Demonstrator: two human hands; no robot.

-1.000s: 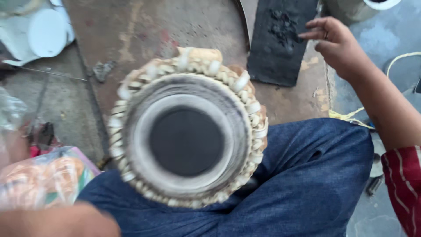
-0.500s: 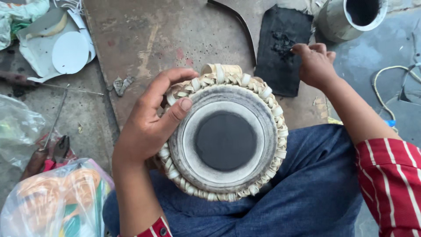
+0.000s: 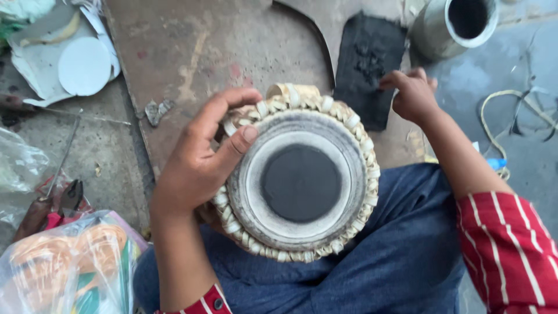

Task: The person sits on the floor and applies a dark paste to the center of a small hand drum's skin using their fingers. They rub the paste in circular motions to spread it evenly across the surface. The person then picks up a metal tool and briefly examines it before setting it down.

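Head view: looking straight down on a person seated on the floor, a small drum in the lap.
Lap: blue trousers (image 3: 401,261) fill the near edge, with red and white striped sleeves (image 3: 511,250) at both wrists.
Plastic bag: a clear bag (image 3: 64,267) holding orange and green items lies at the near left, just beside the person's knee.
Pliers: red-handled pliers (image 3: 61,206) rest on the floor behind the bag, next to a thin metal rod.
Drum: the tabla drum (image 3: 301,174) stands upright on the lap, head facing up, its black round patch in the middle and a braided hide ring round the rim.
Left hand: the left hand (image 3: 200,160) cups the drum's left edge, fingers curled over the braid and the thumb pressed flat on the pale skin.
Right hand: the right hand (image 3: 412,96) is off the drum, fingertips drawn together in a pinch on the dark paste.
Slab: a black slab (image 3: 363,72) smeared with dark paste lies just beyond the drum, on a reddish board (image 3: 209,52).
Tin: a metal can (image 3: 456,23) with a dark inside stands at the far right, beside the slab.
Scraps: white paper discs and cuttings (image 3: 81,64) lie at the far left.
Cord: a pale cord (image 3: 500,134) loops on the grey floor at the right.
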